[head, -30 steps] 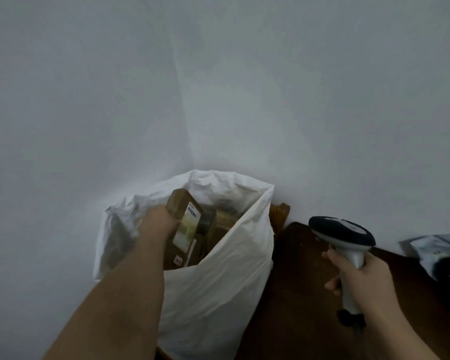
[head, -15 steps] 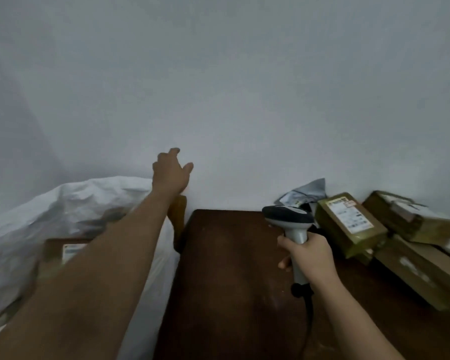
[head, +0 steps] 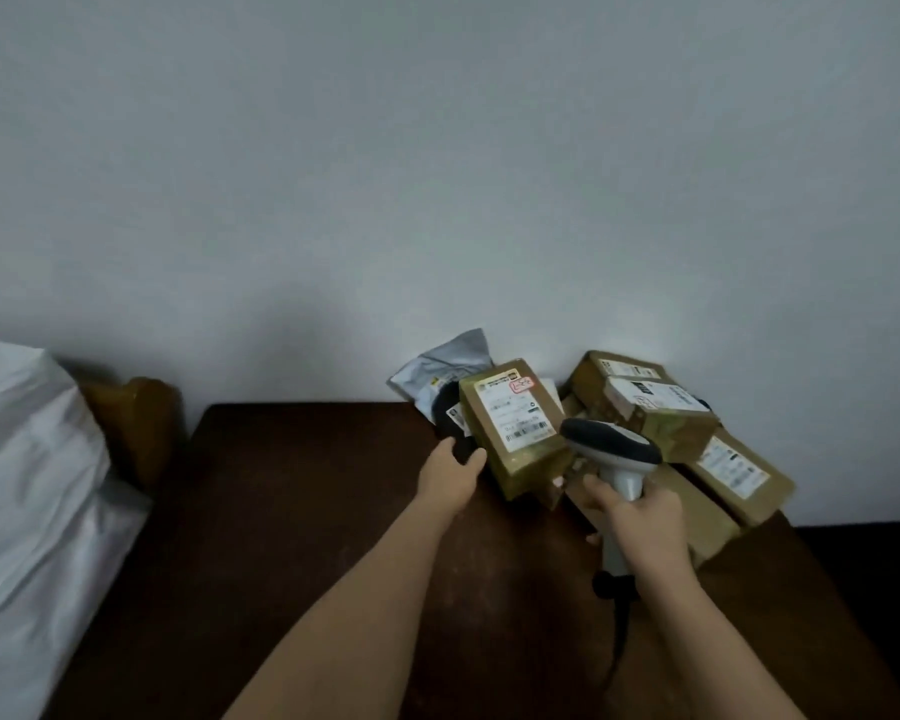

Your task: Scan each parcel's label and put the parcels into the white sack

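A person's left hand grips a brown parcel, fingers curled round its edge, while the right hand clasps the scanner; several parcels remain unscanned, well apart from the white sack.

text: none legible | parcel labels blurred (red handwritten mark unreadable)

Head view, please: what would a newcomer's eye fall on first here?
Probably the heap of brown parcels against the wall at the far right of the dark table. The left hand touches the nearest labelled parcel, while the right hand holds a scanner beside it. The white sack bulges at the left edge.
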